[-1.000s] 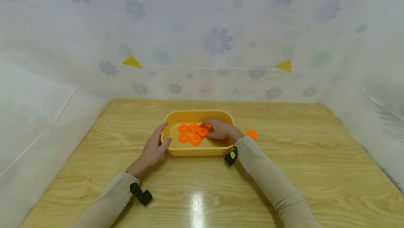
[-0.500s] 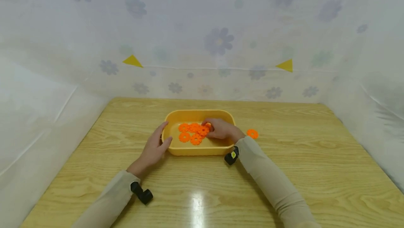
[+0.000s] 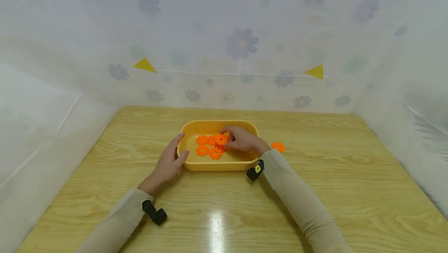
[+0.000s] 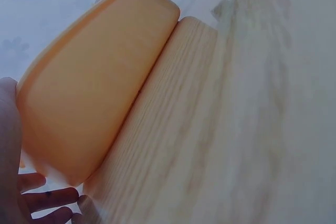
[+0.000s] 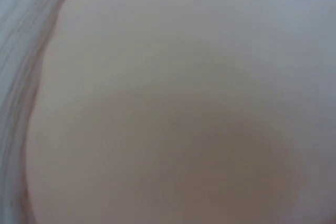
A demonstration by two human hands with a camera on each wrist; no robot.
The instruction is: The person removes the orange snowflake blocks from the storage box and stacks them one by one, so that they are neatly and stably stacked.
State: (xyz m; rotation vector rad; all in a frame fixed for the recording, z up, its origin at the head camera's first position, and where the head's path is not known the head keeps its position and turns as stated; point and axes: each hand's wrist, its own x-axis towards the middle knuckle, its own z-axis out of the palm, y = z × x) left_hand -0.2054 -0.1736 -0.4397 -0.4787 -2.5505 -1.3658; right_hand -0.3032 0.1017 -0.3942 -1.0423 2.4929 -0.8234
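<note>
A yellow plastic tub (image 3: 220, 166) stands on the wooden table, with several orange notched discs (image 3: 202, 150) lying in it. My left hand (image 3: 167, 167) holds the tub's left end, thumb over the rim and fingers along the outside. In the left wrist view the fingers (image 4: 51, 199) spread round a lower corner of the tub. My right hand (image 3: 241, 139) reaches into the tub and pinches one orange notched disc (image 3: 221, 139), lifted a little over the others. Blurred tub wall (image 5: 173, 119) fills most of the right wrist view, so the right fingers are hidden there.
One more orange notched disc (image 3: 278, 147) lies on the table (image 3: 325, 167) just right of the tub, beside the right wrist. White flowered sheeting (image 3: 224, 31) closes off the back and both sides. Black wrist cameras (image 3: 155, 213) sit on both sleeves.
My right fingers have risen slightly inside the tub, and the disc they pinch stands higher over the pile. My left hand keeps its hold on the tub's end.
</note>
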